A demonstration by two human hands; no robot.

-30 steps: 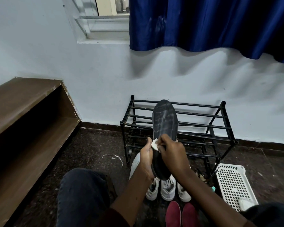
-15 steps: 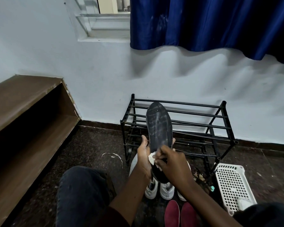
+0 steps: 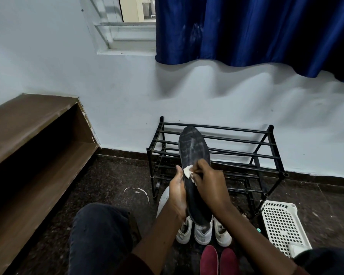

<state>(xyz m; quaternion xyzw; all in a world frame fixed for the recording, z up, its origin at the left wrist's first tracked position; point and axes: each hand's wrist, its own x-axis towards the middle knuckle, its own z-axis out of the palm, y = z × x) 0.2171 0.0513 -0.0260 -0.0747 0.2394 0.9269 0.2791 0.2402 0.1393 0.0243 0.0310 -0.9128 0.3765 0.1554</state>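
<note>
We are wiping the sole: our left hand grips the black shoe, held sole-up in front of the shoe rack, with the thumb along its edge. Our right hand pinches a small white wipe against the sole. Next, we judge, firm strokes toward the dusty toe

Black shoe, sole streaked with pale grey scuffs, white wipe. Rack is black, curtain deep blue, wall pale bluish, shelf brown, floor dark and speckled. White sneakers, maroon slippers, white basket with a square-hole grid.
</note>
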